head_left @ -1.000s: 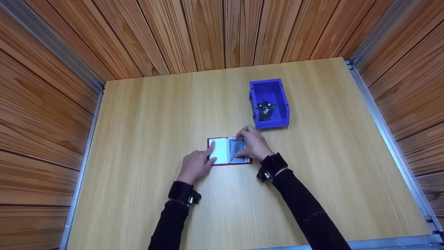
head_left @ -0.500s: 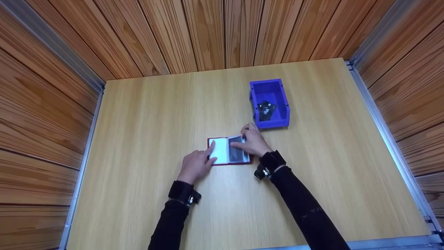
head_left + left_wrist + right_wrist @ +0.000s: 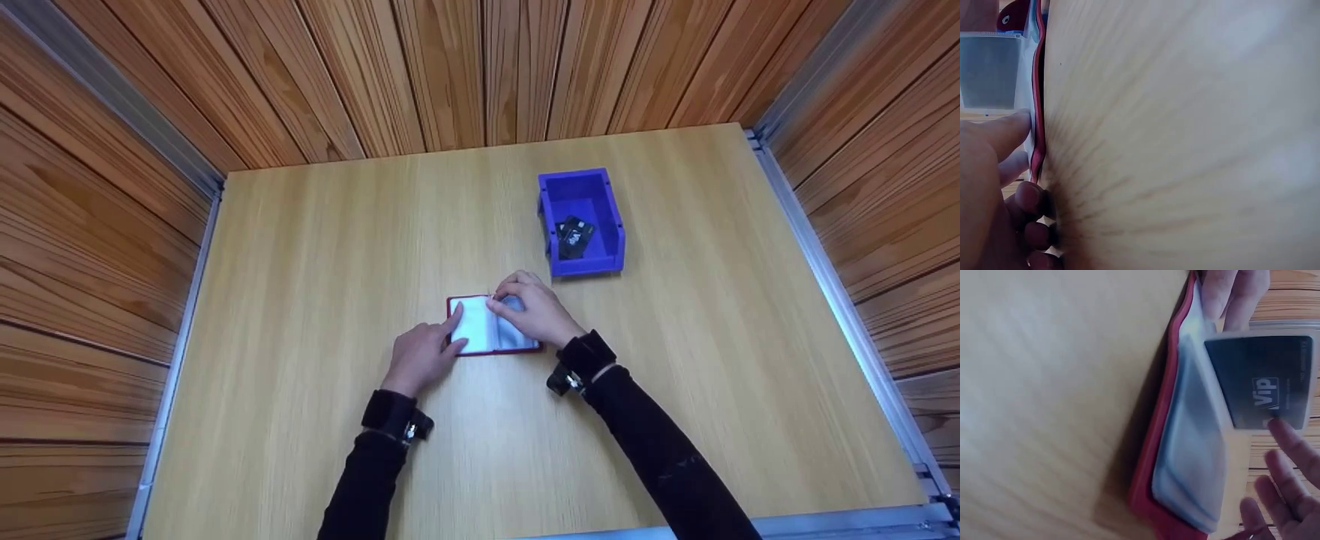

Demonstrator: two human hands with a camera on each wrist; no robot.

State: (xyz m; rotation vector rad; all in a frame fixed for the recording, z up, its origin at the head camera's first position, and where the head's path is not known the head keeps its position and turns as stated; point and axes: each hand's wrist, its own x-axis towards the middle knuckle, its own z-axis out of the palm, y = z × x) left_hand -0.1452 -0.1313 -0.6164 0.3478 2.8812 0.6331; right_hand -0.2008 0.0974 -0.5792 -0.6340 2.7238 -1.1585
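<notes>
A card holder (image 3: 472, 328) with a red cover and clear sleeves lies spread on the table. My left hand (image 3: 421, 355) presses its left page with thumb and forefinger; the other fingers bend against the table beside the red edge (image 3: 1039, 90). My right hand (image 3: 536, 309) is over the right half. In the right wrist view one clear sleeve (image 3: 1306, 382) stands raised, with a black card (image 3: 1266, 377) marked "Vip" inside. A right fingertip (image 3: 1276, 427) touches this sleeve's face, the other fingers spread below. More sleeves (image 3: 1190, 455) lie under it.
Behind the right hand stands a purple bin (image 3: 616, 225) with black cards (image 3: 576, 237) in it. Wooden panels (image 3: 420, 75) wall the table (image 3: 315, 247) at the back and sides, with metal rails (image 3: 847, 300) along the edges.
My right hand has moved left from the holder's right edge to near its spine, and a sleeve page has been lifted and swung leftward. The left hand has stayed in place.
</notes>
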